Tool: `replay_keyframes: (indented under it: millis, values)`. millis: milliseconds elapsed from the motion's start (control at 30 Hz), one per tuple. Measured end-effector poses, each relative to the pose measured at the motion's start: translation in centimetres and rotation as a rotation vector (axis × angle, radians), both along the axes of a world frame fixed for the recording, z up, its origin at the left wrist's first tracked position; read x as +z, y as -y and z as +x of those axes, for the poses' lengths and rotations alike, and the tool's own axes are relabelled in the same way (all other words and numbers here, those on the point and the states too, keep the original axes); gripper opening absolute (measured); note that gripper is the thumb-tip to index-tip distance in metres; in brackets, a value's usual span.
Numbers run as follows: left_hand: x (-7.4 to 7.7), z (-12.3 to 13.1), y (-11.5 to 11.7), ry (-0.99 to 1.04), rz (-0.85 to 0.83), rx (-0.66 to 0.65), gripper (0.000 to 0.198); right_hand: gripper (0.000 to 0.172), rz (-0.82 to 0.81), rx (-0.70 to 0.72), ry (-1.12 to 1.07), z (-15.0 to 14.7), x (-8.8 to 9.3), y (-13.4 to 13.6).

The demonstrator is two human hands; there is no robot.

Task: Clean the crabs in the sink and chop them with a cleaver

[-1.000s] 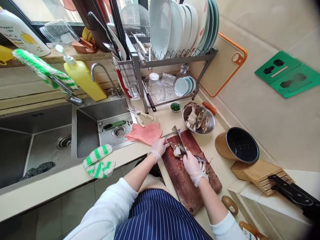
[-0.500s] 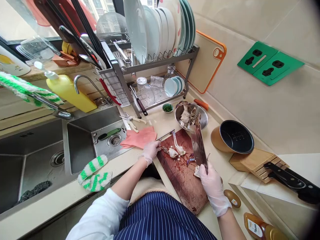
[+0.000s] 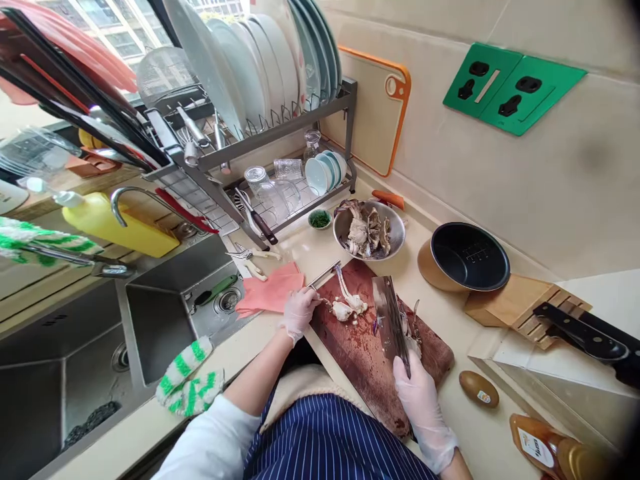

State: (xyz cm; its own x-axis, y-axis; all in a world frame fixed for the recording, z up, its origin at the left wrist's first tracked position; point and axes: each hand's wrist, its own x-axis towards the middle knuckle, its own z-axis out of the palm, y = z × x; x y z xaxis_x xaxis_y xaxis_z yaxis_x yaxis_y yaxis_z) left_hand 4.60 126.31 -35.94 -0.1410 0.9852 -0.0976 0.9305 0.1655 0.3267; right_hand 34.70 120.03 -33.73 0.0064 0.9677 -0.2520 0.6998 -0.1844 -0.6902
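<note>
My gloved right hand (image 3: pixel 419 397) grips a cleaver (image 3: pixel 390 317) by its handle. The blade leans over the right part of the wooden cutting board (image 3: pixel 350 353), with dark and pale scraps (image 3: pixel 414 330) beside it. At the board's left edge is my gloved left hand (image 3: pixel 300 311). Its fingers are closed by the thin end of a pale meat piece (image 3: pixel 343 310); what they pinch is hidden. A second pale piece with a long thin stalk (image 3: pixel 353 293) lies just beyond, near the board's metal handle (image 3: pixel 325 274).
Behind the board stands a metal bowl (image 3: pixel 400 233) of pale and dark food pieces. A small bowl of chopped greens (image 3: pixel 319 219), pink cloth (image 3: pixel 273 288), and kitchen shears (image 3: pixel 253 260) lie leftward. Rightward are an inner pot (image 3: pixel 430 267), knife block (image 3: pixel 530 313), kiwi (image 3: pixel 479 389) and bottle (image 3: pixel 533 443).
The cleaver has come down, from raised near the metal bowl to low over the board's right part. My left hand stays at the board's left edge. The view has shifted to the right.
</note>
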Motion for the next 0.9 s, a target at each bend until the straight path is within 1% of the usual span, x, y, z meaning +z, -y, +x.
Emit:
replay_keyframes:
  millis: [100, 233, 267, 333, 400, 433, 500, 533, 600, 700, 733, 800, 900]
  values:
    - [0.0, 0.4, -1.2, 0.051, -0.004, 0.027, 0.008, 0.038, 0.027, -0.026, -0.013, 0.1, 0.0, 0.0]
    - [-0.1, -0.1, -2.3, 0.107, -0.052, -0.013, 0.008, 0.036, 0.025, -0.056, -0.068, 0.4, 0.1, 0.2]
    - [-0.1, -0.4, -2.3, 0.131, -0.055, -0.039, 0.014, 0.035, 0.021, -0.072, -0.080, 0.5, 0.1, 0.3]
    - [0.3, -1.1, -2.3, 0.172, -0.040, -0.101, 0.035, 0.035, 0.009, -0.111, -0.093, 0.7, 0.3, 0.5]
    - [1.1, -1.1, -2.2, 0.178, 0.017, -0.138, 0.050, 0.035, -0.001, -0.147, -0.094, 0.8, 0.7, 0.7]
    - [1.7, -0.6, -2.2, 0.172, 0.058, -0.153, 0.052, 0.035, -0.006, -0.168, -0.092, 1.0, 1.0, 0.9]
    - [2.9, 1.4, -2.4, 0.163, 0.118, -0.226, 0.049, 0.034, -0.021, -0.215, -0.096, 1.3, 1.7, 1.2]
    - [3.4, 2.9, -2.7, 0.164, 0.123, -0.307, 0.046, 0.035, -0.028, -0.245, -0.098, 1.5, 2.1, 1.5]
    - [4.0, 6.6, -3.3, 0.158, 0.081, -0.531, 0.041, 0.037, -0.042, -0.309, -0.100, 2.2, 3.0, 2.0]
    - [3.9, 12.2, -4.4, 0.088, -0.003, -0.842, 0.040, 0.041, -0.038, -0.418, -0.078, 3.4, 4.0, 3.1]
    - [3.8, 13.6, -4.8, 0.044, -0.036, -0.909, 0.040, 0.042, -0.033, -0.452, -0.071, 3.8, 4.2, 3.6]
    - [3.5, 15.6, -5.3, -0.054, -0.111, -0.968, 0.037, 0.042, -0.021, -0.508, -0.070, 4.6, 4.4, 4.4]
    - [3.6, 16.6, -5.7, -0.176, -0.210, -0.924, 0.028, 0.039, -0.010, -0.552, -0.091, 5.2, 4.2, 5.4]
